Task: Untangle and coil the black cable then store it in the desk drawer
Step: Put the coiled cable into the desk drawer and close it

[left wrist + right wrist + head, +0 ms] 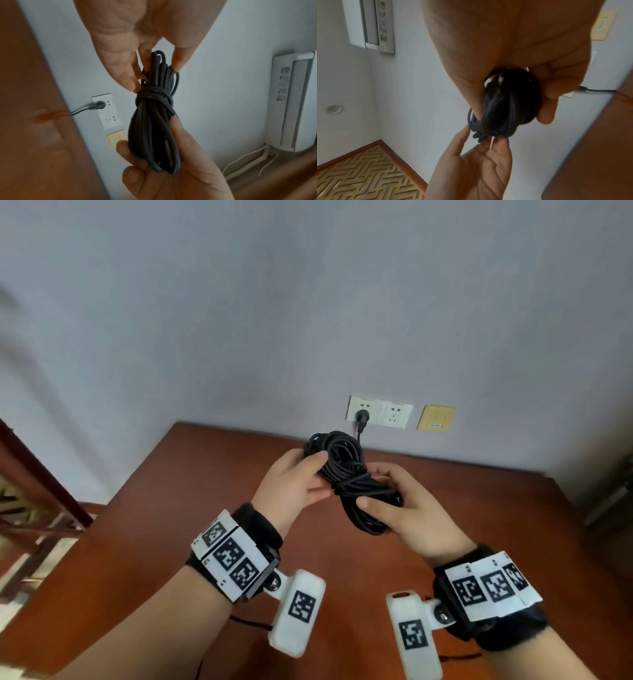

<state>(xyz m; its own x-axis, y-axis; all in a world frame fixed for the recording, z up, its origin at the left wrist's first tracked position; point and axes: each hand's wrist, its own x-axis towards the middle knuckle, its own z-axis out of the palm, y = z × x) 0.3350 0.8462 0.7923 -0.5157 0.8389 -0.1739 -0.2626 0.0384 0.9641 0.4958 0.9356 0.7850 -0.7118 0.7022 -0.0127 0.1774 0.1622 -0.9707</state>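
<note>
Both hands hold a black cable above the wooden counter, likely to keep its wrapped coil (cinched at the middle) from loosening. The left hand pinches the upper loops; the right hand clamps round the lower loops.

A reddish-brown, glossy wooden desk top served as the supporting surface, its far edge set against a pale grey wall. In the head view, thin black cords lay on the wood near its front edge, partly hidden behind the wrist-mounted units (their ends could not be traced). The left wrist view showed a soft glare patch on the wood. The surface appeared smooth and evenly coloured.
</note>
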